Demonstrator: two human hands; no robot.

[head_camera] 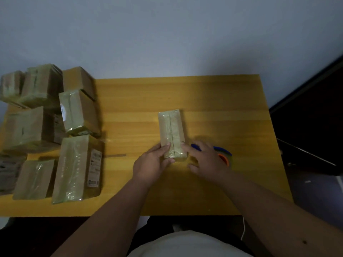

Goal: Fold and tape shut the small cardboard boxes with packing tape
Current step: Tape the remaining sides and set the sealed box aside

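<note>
The wooden table (213,191) carries the whole job. At its left end stands my pile of finished boxes (53,130), roughly ten of them in view, each with glossy tape over its closed flaps; I judge this the completed batch, and most of the work visible here is done.

The box in hand (172,133) lies near the middle of the table, long axis running far to near. Tape already covers its top seam from end to end. I judge that only the near end remains to be pressed down before it joins the pile.

My left hand (151,165) grips the near left corner of this box, thumb on top and fingers curled under the end. My right hand (207,164) is spread flat, its forefinger touching the near right edge of the box and holding nothing.

The tape dispenser (223,154), blue and orange, rests just right of the box, partly hidden under my right hand.

No unfolded boxes are visible, so I cannot tell how many remain.
</note>
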